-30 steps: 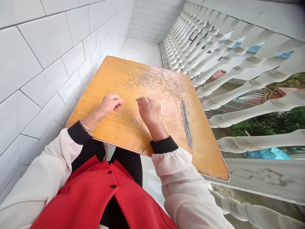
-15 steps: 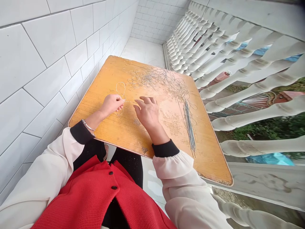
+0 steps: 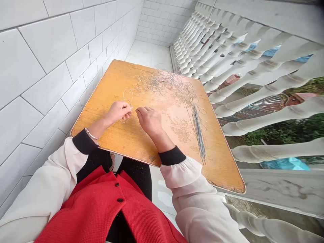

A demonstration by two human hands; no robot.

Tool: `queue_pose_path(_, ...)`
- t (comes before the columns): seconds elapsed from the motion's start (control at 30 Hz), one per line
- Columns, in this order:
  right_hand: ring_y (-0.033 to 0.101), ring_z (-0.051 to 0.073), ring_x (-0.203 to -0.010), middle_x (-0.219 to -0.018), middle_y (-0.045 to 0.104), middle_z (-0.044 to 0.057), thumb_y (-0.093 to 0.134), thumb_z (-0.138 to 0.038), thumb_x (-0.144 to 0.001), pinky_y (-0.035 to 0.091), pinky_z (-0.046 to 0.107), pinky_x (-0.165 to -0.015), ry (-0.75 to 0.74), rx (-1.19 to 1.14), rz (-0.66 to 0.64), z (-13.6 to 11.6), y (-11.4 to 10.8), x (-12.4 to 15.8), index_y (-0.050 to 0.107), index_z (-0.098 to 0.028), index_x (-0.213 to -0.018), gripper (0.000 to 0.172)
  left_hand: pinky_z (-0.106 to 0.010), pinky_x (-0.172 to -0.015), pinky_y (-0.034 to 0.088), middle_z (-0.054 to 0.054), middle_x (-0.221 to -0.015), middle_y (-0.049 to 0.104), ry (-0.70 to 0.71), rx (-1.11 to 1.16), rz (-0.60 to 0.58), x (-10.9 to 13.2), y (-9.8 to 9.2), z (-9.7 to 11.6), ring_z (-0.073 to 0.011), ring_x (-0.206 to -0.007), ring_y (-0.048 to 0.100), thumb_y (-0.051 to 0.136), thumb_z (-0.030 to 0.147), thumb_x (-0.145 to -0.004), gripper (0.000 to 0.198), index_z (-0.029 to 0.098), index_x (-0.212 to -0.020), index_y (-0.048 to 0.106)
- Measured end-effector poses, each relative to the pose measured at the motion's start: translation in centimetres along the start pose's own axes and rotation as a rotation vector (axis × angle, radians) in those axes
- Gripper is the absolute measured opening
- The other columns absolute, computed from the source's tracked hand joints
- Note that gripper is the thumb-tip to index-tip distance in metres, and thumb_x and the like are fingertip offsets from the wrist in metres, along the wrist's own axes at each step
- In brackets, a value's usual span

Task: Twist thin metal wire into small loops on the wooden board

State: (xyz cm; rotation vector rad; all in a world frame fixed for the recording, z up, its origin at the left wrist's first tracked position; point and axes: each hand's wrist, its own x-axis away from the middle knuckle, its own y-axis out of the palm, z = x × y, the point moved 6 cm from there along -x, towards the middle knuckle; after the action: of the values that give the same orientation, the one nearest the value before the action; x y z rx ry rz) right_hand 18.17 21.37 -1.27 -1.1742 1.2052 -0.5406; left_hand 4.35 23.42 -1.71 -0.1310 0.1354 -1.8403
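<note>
Over the wooden tabletop, right hand nearer left hand

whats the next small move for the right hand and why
Probably the right hand should pinch the short wire end sticking out of the left hand, because its fingertips sit just beside that end, while the left hand already grips the looped wire.

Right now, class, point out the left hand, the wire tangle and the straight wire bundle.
Left hand [image 3: 117,113]: head view, back of hand.
Wire tangle [image 3: 168,84]: head view, its middle.
Straight wire bundle [image 3: 198,135]: head view, its middle.
</note>
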Motion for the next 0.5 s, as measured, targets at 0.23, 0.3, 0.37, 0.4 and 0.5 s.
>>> queue_pose_path(0.23,0.061,0.02,-0.072,-0.082,0.072,0.012,0.036,-0.027,-0.1,0.035,0.029,-0.065,0.071,-0.064,-0.003,-0.23,0.18,0.31,0.069,-0.015,-0.089,0.036,-0.016,-0.047,0.044,0.0,-0.06,0.062,0.021,-0.001,-0.01,-0.02,0.04,0.36,-0.0054,-0.051,0.057,0.057,0.01,-0.091,0.029,0.011,-0.062,0.058)
queue_pose_path(0.3,0.061,0.02,-0.071,-0.081,0.072,0.012,0.037,-0.027,-0.099,0.036,0.029,-0.065,0.094,-0.109,0.001,-0.16,0.3,0.4,0.068,-0.015,-0.088,0.035,-0.016,-0.048,0.044,0.0,-0.061,0.062,0.03,0.004,-0.016,-0.12,0.04,0.26,-0.0052,-0.051,0.057,0.057,0.01,-0.091,0.029,0.012,-0.062,0.058)
queue_pose_path(0.37,0.062,0.019,-0.07,-0.079,0.072,0.012,0.039,-0.026,-0.098,0.037,0.028,-0.065,0.123,-0.169,0.009,-0.05,0.44,0.48,0.068,-0.015,-0.087,0.033,-0.015,-0.048,0.045,0.0,-0.061,0.062,0.045,0.006,-0.02,-0.27,0.03,0.09,-0.0052,-0.052,0.057,0.057,0.011,-0.091,0.027,0.012,-0.063,0.058)
queue_pose_path(0.4,0.062,0.019,-0.07,-0.078,0.072,0.011,0.041,-0.026,-0.097,0.038,0.028,-0.065,0.135,-0.204,0.014,0.0,0.5,0.52,0.069,-0.016,-0.086,0.032,-0.015,-0.049,0.045,0.0,-0.061,0.062,0.054,0.005,-0.022,-0.34,0.02,0.02,-0.0052,-0.052,0.057,0.057,0.011,-0.091,0.027,0.012,-0.064,0.058)
queue_pose_path(0.5,0.062,0.018,-0.069,-0.076,0.072,0.009,0.044,-0.025,-0.094,0.041,0.028,-0.066,0.164,-0.315,0.013,0.08,0.63,0.58,0.069,-0.017,-0.084,0.029,-0.015,-0.049,0.045,0.0,-0.061,0.063,0.075,-0.023,-0.019,-0.42,-0.07,-0.05,-0.0053,-0.052,0.057,0.056,0.011,-0.09,0.027,0.012,-0.064,0.058)
